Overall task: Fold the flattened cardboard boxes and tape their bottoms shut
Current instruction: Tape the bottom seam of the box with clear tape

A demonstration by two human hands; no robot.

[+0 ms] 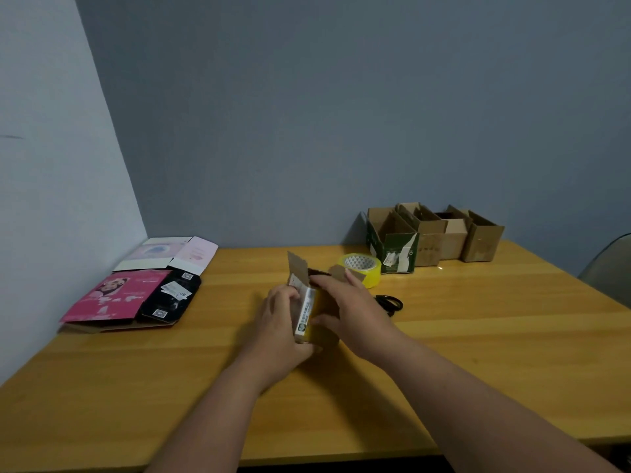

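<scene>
At the middle of the frame I hold a small cardboard box (309,312) just above the wooden table (478,353), my left hand (280,322) curled round its left side and my right hand (355,312) gripping its right side with the fingers stretched over the top, two brown flaps standing up at its far end. Just beyond my right hand lies a roll of yellow tape (363,268), and black scissors (389,303) lie to the right of that hand. Four folded boxes (433,237) stand in a row at the upper right against the wall, and flattened boxes (136,291), pink, black and pale, lie at the left by the corner.
</scene>
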